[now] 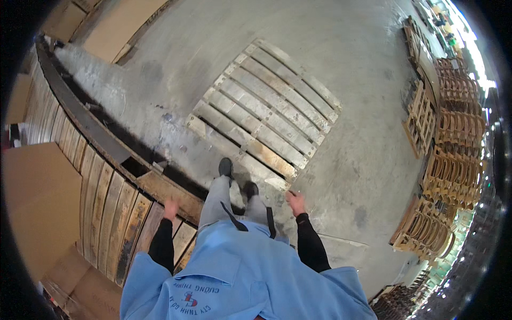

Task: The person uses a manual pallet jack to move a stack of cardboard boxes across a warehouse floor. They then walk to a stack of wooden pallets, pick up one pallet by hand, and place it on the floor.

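Both my arms hang out to the sides in black sleeves below a light blue shirt. My left hand [171,207] is over the edge of a slatted wooden platform [101,197]; its fingers are slightly blurred, look loosely extended and hold nothing I can see. Whether it touches the wood I cannot tell. Out over the concrete floor, my right hand [296,203] has loosely bent fingers, apart, with nothing in them. Just ahead of my feet a worn wooden pallet [261,114] lies flat on the floor. One dark shoe [225,167] is beside its near corner.
Along the left runs a long beam [80,114] with a dark gap beside it. Large cardboard sheets [42,197] rest on the slats. At the right stand stacks of curved wooden parts [453,176] and another pallet [420,120]. Grey concrete floor [368,176] surrounds the flat pallet.
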Tool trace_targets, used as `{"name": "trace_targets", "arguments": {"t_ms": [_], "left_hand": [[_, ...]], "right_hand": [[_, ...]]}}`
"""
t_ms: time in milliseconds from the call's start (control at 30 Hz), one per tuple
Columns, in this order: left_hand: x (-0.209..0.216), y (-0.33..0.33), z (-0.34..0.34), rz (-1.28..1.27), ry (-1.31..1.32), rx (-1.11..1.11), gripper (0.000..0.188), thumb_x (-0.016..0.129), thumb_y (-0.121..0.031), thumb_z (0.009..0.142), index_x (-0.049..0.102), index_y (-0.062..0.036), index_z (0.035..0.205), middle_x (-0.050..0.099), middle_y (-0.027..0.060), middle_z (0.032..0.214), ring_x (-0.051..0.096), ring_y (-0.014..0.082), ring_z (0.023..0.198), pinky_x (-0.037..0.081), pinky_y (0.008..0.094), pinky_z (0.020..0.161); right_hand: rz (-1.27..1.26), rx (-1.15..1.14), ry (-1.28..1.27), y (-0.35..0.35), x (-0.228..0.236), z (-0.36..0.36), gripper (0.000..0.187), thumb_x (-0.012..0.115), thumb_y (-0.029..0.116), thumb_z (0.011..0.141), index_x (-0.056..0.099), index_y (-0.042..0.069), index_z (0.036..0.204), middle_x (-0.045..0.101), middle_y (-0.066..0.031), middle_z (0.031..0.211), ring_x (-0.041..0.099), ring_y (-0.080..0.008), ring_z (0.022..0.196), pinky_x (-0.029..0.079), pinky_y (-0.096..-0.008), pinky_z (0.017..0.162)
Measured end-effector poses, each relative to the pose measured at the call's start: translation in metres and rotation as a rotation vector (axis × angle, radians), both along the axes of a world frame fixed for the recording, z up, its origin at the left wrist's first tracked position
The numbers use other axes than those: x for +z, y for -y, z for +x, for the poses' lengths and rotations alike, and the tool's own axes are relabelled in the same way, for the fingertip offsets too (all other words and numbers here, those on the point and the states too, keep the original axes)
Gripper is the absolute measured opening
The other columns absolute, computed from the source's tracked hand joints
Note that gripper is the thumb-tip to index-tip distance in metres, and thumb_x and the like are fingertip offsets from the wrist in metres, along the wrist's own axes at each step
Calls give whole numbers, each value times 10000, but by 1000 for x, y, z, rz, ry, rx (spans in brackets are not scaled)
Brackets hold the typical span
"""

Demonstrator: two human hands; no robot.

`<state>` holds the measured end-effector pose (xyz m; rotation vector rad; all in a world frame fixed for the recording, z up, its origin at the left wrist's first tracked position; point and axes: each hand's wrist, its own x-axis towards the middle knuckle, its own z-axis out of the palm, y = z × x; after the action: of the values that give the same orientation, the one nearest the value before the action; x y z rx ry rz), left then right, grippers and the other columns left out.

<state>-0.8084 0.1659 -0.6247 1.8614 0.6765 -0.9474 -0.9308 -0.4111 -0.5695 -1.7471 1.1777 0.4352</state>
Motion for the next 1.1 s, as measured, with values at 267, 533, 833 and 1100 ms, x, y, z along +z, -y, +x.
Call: {"name": "trace_targets", "arguments": {"t_ms": [267,533,833,1100], "left_hand": [[52,24,105,0,140,410,792,619,-315,919,190,108,1433,626,118,1010,585,191,899,473,313,712],[-24,7,-44,-82,23,945,740,619,-271,921,208,-28,1486,589,44,840,531,118,627,377,282,442],[-163,15,-113,-250,-84,1126,657,640,-257,898,352,16,1420,585,79,898,556,158,724,447,315,571],[-152,-7,138,-15,113,464,702,588,-255,931,233,48,1456,595,48,895,515,126,714,410,303,585]], "right_hand": [[118,572,192,-102,55,153,461,664,274,836,612,-42,1167,663,-212,1098,653,-307,1003,501,-370,881],[-66,879,59,-66,81,259,484,678,335,823,645,-46,1120,695,-206,990,672,-292,942,510,-363,845],[-178,698,165,-37,134,338,477,662,283,865,589,-21,1226,680,-92,989,641,-155,882,504,-287,746],[-136,391,20,-32,90,221,427,654,263,865,620,-49,1155,691,-117,960,625,-156,843,490,-282,719]]}}
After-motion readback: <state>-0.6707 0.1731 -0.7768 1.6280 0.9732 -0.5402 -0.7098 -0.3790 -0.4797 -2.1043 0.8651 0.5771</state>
